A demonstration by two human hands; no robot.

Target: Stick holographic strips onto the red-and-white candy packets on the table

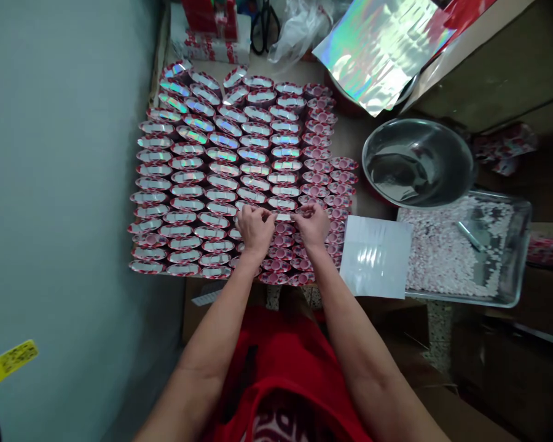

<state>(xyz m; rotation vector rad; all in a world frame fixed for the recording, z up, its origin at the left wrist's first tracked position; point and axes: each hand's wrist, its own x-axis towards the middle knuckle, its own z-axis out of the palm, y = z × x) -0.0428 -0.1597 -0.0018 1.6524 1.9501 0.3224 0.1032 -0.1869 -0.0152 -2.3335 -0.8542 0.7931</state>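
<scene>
Rows of red-and-white packets with oval tops (221, 196) stand packed together on the table. A small pale sticker strip (283, 217) lies across one packet top in the middle of the rows. At its left end, my left hand (256, 232) is closed, thumb and finger pinching the strip. My right hand (314, 227) pinches at the strip's right end. Many tops to the left bear similar shiny strips, while those nearer my right hand show a bare pink round centre. To the right of the packets lies a white sticker sheet (373, 258) with a few shiny strips on it.
A steel bowl (419, 162) and a metal tray (518, 252) of small white pieces stand at the right, a clear tube (470, 236) on the pieces. Behind are holographic sheets (382, 49), a plastic bag (301, 31) and black scissors (265, 27). A wall (64, 184) borders the left.
</scene>
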